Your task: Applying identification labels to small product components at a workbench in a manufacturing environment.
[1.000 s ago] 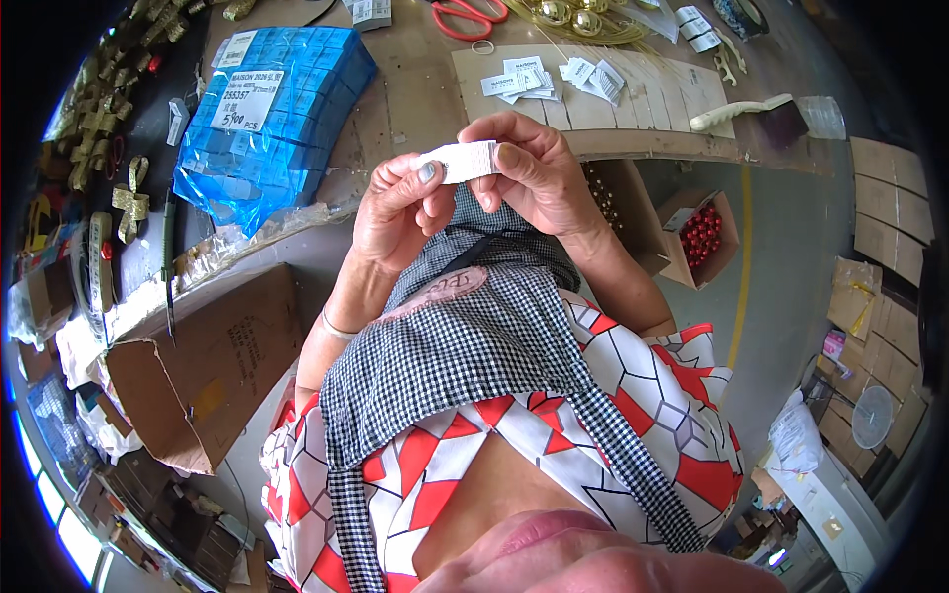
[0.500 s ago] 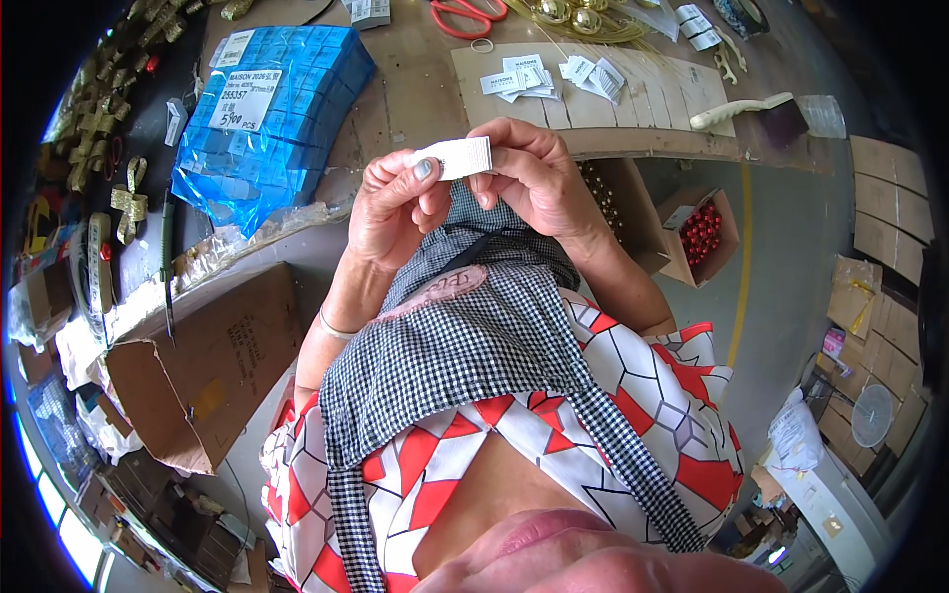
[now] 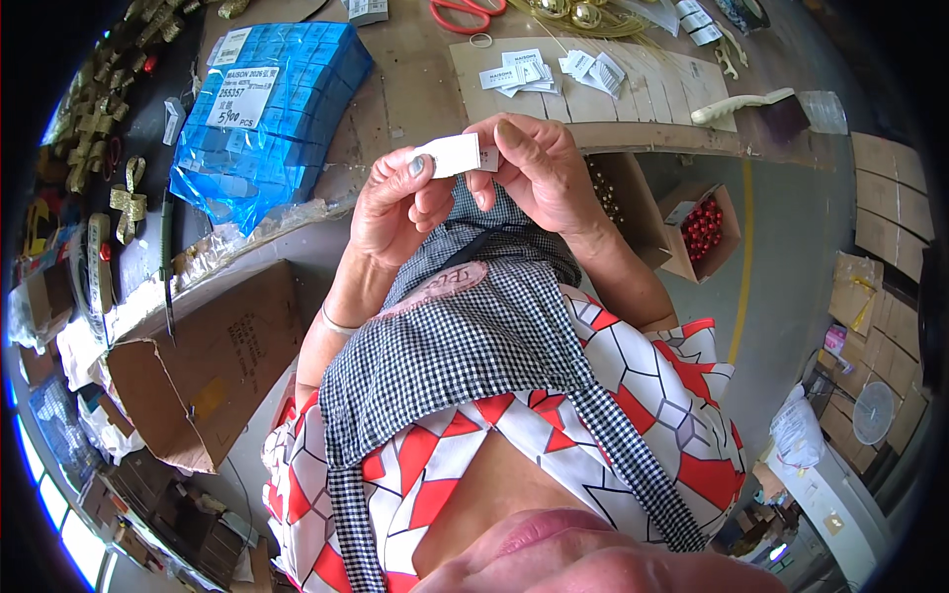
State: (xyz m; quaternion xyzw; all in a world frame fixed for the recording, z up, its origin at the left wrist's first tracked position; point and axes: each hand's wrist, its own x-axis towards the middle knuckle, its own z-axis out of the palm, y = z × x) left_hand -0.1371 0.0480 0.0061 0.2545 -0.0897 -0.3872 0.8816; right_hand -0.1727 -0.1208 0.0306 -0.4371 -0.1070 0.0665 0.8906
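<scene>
In front of the apron, my left hand [image 3: 390, 210] pinches a small stack of white paper tags [image 3: 452, 156] between its thumb and bent fingers. The top tag shows a plain white face, and the edge of another sticks out at its right end. My right hand [image 3: 546, 178] is closed around that right end, its fingers curled partly behind the tags and its thumb bent close to the edge. Further back on the table, loose white tags [image 3: 519, 72] and a second small pile of tags [image 3: 595, 71] lie on a cardboard sheet [image 3: 647, 94].
A blue plastic-wrapped pack [image 3: 306, 109] sits at the left of the table. Red scissors [image 3: 467, 14], a brush [image 3: 751, 105] and gold baubles [image 3: 583, 17] lie behind. Below the edge stand a box of red baubles [image 3: 730, 252] and an open carton [image 3: 203, 376].
The top tag has shifted left, uncovering the edge of another at its right end. My right thumb has come up into view above the tags.
</scene>
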